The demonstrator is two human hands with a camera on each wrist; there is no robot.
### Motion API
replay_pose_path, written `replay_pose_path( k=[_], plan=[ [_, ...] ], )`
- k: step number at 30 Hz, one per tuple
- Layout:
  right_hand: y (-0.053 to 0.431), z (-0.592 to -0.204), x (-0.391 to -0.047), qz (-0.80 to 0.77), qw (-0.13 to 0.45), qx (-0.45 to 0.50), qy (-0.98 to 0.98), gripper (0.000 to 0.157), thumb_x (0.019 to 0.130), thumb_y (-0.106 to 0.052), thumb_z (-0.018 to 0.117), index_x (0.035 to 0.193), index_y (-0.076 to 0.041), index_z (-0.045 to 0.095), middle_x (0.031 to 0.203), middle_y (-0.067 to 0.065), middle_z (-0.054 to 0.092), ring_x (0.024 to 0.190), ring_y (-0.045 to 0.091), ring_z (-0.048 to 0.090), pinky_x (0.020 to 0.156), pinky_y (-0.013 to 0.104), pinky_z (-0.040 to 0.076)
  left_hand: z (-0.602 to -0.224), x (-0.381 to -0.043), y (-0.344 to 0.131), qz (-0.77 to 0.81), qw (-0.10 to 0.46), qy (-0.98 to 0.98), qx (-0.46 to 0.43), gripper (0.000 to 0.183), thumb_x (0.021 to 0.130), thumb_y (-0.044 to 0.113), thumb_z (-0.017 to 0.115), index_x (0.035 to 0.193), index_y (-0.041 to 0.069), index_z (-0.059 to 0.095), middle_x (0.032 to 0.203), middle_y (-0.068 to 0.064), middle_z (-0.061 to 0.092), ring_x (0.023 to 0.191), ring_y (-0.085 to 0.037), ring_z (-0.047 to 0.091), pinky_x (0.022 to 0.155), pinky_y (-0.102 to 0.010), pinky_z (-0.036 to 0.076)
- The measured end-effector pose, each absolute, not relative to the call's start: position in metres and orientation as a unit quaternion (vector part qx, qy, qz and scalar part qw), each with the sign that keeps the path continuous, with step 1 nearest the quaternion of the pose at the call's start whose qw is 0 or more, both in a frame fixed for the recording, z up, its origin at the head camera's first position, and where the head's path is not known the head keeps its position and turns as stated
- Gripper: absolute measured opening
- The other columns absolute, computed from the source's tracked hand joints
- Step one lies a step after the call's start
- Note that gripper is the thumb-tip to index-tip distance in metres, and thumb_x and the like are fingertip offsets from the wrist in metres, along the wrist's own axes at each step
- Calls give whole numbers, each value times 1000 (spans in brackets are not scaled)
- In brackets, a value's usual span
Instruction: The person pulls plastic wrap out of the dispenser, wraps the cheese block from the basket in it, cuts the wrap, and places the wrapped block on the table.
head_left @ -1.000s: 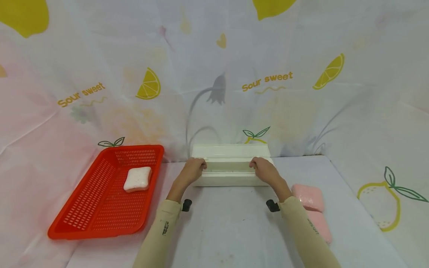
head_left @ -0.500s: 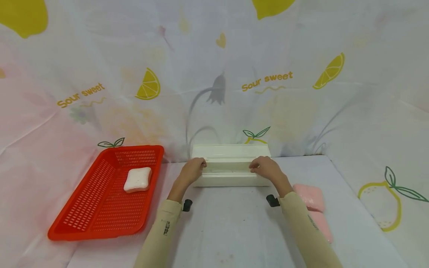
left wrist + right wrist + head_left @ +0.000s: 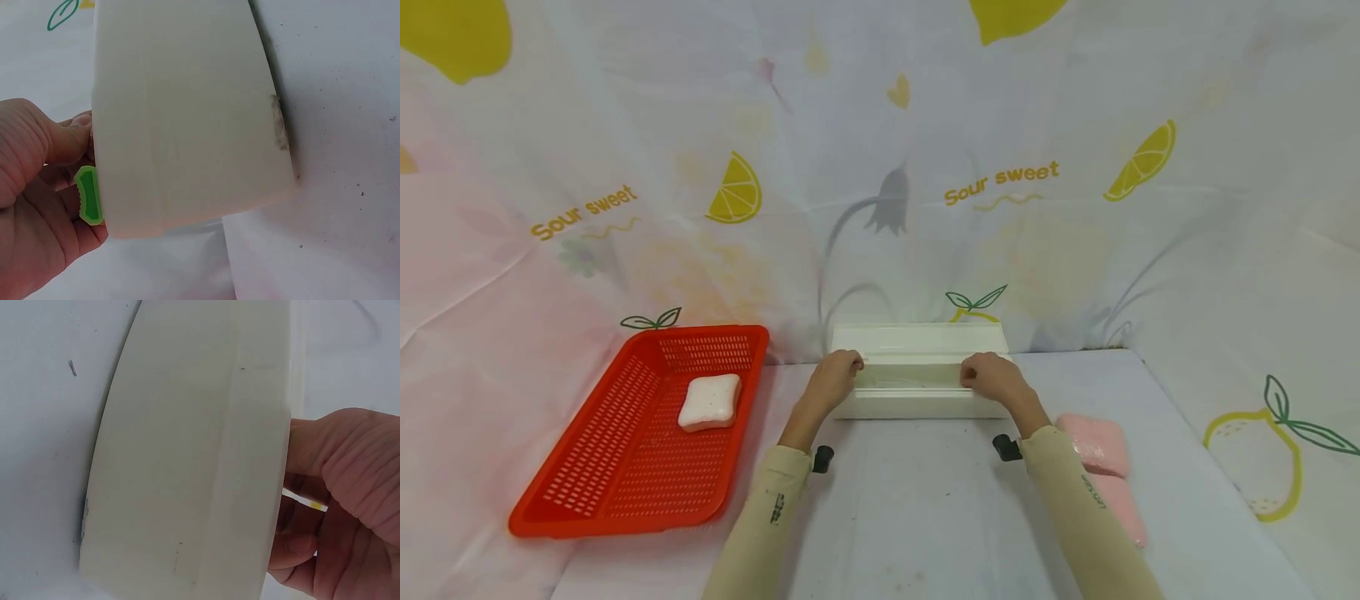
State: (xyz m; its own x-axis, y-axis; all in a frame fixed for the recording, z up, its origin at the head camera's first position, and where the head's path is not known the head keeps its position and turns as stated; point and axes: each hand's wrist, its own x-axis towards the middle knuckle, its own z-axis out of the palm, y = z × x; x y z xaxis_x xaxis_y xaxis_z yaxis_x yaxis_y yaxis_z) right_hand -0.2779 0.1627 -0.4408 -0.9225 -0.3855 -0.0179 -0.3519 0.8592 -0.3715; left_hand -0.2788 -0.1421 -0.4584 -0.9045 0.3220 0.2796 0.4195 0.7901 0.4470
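Observation:
A long white cling film dispenser box (image 3: pixel 917 406) stands at the back of the table with its lid (image 3: pixel 917 337) raised. My left hand (image 3: pixel 833 379) is at the left end of its opening, thumb and fingers pinching at the clear film. At the opening's right end my right hand (image 3: pixel 994 377) curls its fingers in the same way. Faint glossy streaks of film (image 3: pixel 913 382) show between the hands. In the left wrist view a green slide cutter (image 3: pixel 89 195) sits at the box's edge beside the left fingers. The box hides the fingertips in both wrist views.
A red perforated basket (image 3: pixel 625 528) at the left holds a white square block (image 3: pixel 710 400) with rounded corners. Two pink blocks, the rear one (image 3: pixel 1096 442) glossy as if wrapped, lie to the right beside the right sleeve. A printed curtain (image 3: pixel 820 100) hangs behind the table.
The right hand's fingers have curled in more tightly at the opening. The left hand has barely moved, and the box, basket and blocks have stayed in place.

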Motion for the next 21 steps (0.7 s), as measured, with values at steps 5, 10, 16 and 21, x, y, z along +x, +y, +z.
replay_pose_path(
  k=[5, 10, 16, 21],
  plan=[
    [163, -443, -277, -172, 44, -199, 964, 12, 96, -6, 59, 85, -11, 60, 78, 0, 57, 70, 17, 50, 63, 35, 42, -459, -280, -143, -263, 97, -939, -200, 12, 92, -8, 61, 97, -4, 71, 95, -15, 69, 92, -31, 66, 80, -42, 53],
    [165, -441, -278, -174, 45, -184, 966, 8, 92, -14, 69, 97, -8, 71, 92, 3, 68, 84, 21, 61, 74, 40, 50, -459, -280, -143, -268, 101, -937, -198, 13, 92, -8, 60, 98, -5, 71, 95, -16, 70, 93, -32, 66, 81, -42, 53],
    [163, -435, -282, -174, 73, -169, 967, 19, 86, -19, 77, 102, -9, 77, 98, 5, 72, 93, 24, 66, 81, 43, 52, -459, -279, -142, -261, 110, -941, -185, 13, 93, -6, 61, 100, -6, 72, 95, -17, 69, 93, -34, 66, 81, -42, 53],
    [162, -430, -287, -153, 94, -165, 970, 15, 85, -16, 77, 100, -11, 78, 98, 4, 73, 95, 26, 66, 83, 45, 52, -458, -279, -140, -259, 108, -941, -187, 13, 93, -4, 61, 98, -4, 73, 96, -16, 69, 93, -32, 66, 83, -43, 53]
  ],
)
